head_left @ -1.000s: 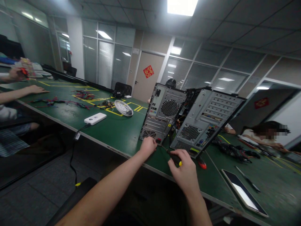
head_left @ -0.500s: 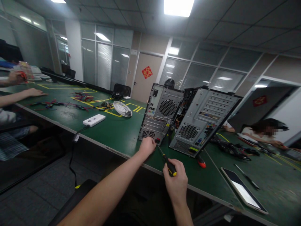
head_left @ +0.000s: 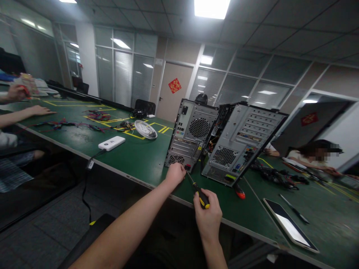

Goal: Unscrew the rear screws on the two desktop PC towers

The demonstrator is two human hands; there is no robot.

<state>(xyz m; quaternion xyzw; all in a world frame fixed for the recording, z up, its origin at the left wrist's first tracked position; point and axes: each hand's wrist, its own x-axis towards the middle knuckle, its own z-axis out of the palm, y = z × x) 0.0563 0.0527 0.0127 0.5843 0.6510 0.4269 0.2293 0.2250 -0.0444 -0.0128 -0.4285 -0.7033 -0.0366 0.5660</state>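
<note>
A black-and-yellow screwdriver (head_left: 202,198) is in my right hand (head_left: 211,216), its fingers closed around the handle. The shaft points up and left to the lower back edge of a grey computer tower (head_left: 185,144). Beside the tip, my left hand (head_left: 175,174) is closed against the tower's bottom, below the round fan grille; its fingertips are hidden, so I cannot tell what they pinch. A second computer tower (head_left: 238,144) stands tilted in view just to the right, its back panel also facing me.
A white power bank (head_left: 111,143) with a cable lies left, near a white oval vented cover (head_left: 146,129) and tangled wires (head_left: 70,124). On the right are a red-tipped tool (head_left: 240,192), a phone (head_left: 290,224), a thin tool (head_left: 294,209) and black cables (head_left: 280,175). Other people sit at both sides.
The screwdriver handle has turned in my right hand, showing a yellow stripe on its side. My right hand has shifted slightly left. My left hand stays at the tower's bottom edge.
</note>
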